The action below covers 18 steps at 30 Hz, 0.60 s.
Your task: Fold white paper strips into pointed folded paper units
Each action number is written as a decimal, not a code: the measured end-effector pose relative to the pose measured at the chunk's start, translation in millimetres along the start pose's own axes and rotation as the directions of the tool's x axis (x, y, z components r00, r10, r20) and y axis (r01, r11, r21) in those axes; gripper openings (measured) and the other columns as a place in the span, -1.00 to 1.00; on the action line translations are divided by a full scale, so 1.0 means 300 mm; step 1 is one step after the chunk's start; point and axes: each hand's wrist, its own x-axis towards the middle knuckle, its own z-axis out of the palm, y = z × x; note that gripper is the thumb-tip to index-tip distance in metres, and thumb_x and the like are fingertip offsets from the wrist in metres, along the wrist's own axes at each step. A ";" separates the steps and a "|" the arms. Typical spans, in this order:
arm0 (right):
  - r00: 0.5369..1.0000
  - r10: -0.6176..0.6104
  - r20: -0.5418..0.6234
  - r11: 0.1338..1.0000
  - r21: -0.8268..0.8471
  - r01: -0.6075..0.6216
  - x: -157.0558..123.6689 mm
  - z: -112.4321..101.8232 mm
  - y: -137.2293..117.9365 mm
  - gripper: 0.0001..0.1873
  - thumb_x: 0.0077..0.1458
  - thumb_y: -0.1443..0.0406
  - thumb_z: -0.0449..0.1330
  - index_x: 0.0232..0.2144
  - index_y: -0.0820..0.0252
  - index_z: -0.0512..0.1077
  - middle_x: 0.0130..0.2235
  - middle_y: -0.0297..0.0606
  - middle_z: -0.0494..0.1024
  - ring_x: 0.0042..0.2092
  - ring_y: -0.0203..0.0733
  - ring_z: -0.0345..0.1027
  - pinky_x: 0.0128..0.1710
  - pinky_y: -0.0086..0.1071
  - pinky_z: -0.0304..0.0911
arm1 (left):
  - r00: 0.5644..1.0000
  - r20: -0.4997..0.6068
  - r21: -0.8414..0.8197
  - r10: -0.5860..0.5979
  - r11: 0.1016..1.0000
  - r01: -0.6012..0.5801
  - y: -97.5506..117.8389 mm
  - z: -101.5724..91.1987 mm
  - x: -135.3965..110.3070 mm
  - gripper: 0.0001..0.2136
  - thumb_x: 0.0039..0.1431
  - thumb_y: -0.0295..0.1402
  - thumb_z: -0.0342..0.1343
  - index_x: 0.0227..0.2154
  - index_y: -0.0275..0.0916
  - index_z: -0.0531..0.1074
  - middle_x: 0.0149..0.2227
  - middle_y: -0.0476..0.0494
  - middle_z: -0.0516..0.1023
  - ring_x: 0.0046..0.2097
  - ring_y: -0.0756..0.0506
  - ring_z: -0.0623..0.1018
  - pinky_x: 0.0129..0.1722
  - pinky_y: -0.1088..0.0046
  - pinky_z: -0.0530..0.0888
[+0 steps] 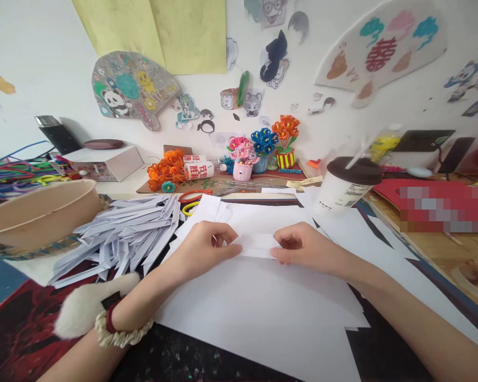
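Between my two hands is a small folded piece of white paper (258, 245), held just over larger white sheets (247, 302) on the table. My left hand (207, 244) pinches its left end between thumb and fingers. At the right end, my right hand (300, 245) grips it the same way. To the left of my left hand lies a heap of folded paper strips (127, 233). A few small paper slips (211, 210) rest just beyond my left hand. A scrunchie (121, 335) and a white fluffy band circle my left wrist.
A lidded drink cup (338, 191) with a straw stands behind my right hand. Scissors (195, 196) lie beyond the paper heap. A beige bowl (43, 212) sits at left. Craft flowers (245, 151) line the back, near a lying bottle (199, 168).
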 end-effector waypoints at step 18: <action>0.986 -0.034 -0.163 0.953 -0.302 -0.016 0.006 0.029 0.010 -0.88 -0.03 0.23 0.25 -0.43 0.15 0.46 -0.47 -0.37 0.40 -0.48 -0.32 0.16 -0.48 -0.41 0.08 | 0.993 0.100 0.093 0.058 0.993 -0.067 -0.015 0.037 0.010 -0.88 0.01 -0.29 0.19 -0.44 -0.23 0.50 -0.45 0.02 0.50 -0.43 0.01 0.37 -0.41 0.48 0.27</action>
